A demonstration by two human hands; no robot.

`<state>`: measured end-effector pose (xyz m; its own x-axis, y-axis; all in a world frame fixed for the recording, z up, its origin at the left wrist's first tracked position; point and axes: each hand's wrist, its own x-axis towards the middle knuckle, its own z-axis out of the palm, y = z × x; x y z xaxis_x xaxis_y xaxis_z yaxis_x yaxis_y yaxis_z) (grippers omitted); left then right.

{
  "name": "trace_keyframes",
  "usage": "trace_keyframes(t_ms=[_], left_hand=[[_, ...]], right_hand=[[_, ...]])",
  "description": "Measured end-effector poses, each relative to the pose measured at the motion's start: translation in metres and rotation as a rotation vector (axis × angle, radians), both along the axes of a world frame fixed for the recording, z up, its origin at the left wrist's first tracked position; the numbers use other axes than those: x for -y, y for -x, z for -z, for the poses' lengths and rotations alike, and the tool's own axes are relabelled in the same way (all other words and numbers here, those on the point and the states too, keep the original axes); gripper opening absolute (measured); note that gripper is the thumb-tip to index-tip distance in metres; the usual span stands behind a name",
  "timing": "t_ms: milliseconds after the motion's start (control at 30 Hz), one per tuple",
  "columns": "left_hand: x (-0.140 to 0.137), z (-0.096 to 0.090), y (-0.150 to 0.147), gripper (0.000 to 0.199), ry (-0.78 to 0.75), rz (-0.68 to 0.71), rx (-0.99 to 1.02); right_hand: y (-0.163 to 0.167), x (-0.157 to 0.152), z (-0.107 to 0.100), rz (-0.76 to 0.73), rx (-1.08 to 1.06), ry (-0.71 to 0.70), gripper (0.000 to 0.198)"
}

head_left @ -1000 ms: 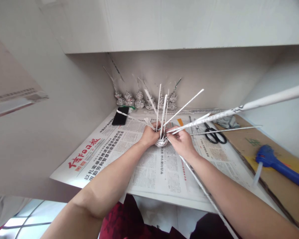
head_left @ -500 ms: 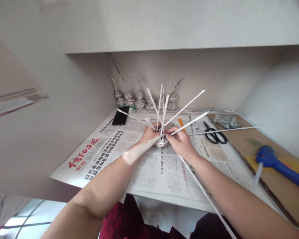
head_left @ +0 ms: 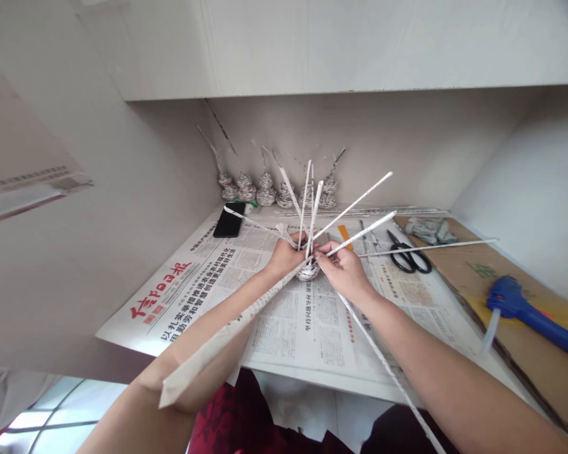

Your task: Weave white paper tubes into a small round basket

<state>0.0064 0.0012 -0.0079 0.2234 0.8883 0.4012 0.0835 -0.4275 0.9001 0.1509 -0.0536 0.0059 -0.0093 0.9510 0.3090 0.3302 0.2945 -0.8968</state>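
A small woven paper base (head_left: 307,271) sits between my hands above the newspaper, with several rolled paper sticks (head_left: 355,203) fanning up and outward from it. My left hand (head_left: 288,256) is closed around its left side, its fingertips partly hidden behind the sticks. With thumb and fingers pinched, my right hand (head_left: 343,268) grips a paper stick at the rim on the right. A flattened paper strip (head_left: 218,340) runs from the weave down across my left forearm. Another long paper stick (head_left: 383,359) passes under my right wrist toward my lap.
Several finished woven gourds (head_left: 266,190) line the back wall, near a black phone (head_left: 230,221). Newspaper (head_left: 284,328) covers the table. To the right are black scissors (head_left: 409,255), a crumpled cloth (head_left: 430,231) and a blue glue gun (head_left: 525,312) on cardboard (head_left: 459,277).
The flattened strip over my left forearm now reaches farther toward the lower left, with its end lower. The upright sticks have shifted slightly right. Both hands stay nearly in place.
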Motion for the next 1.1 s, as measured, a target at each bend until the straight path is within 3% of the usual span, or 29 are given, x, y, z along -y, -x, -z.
trace_keyframes(t_ms=[400,733,967,1100], left_hand=[[0.004,-0.009,0.001,0.023,-0.002,-0.05,-0.07],[0.009,-0.017,0.0,0.024,0.046,-0.043,0.015],[0.009,-0.015,-0.002,0.026,0.023,-0.049,-0.018],[0.008,-0.011,-0.002,0.024,-0.021,-0.13,-0.006]], right_hand=[[-0.001,0.0,0.0,-0.015,0.012,-0.004,0.018],[-0.004,-0.003,0.0,-0.042,0.099,0.042,0.012],[-0.003,-0.006,0.007,-0.036,-0.016,0.16,0.016],[-0.001,-0.006,0.007,0.028,-0.083,0.321,0.024]])
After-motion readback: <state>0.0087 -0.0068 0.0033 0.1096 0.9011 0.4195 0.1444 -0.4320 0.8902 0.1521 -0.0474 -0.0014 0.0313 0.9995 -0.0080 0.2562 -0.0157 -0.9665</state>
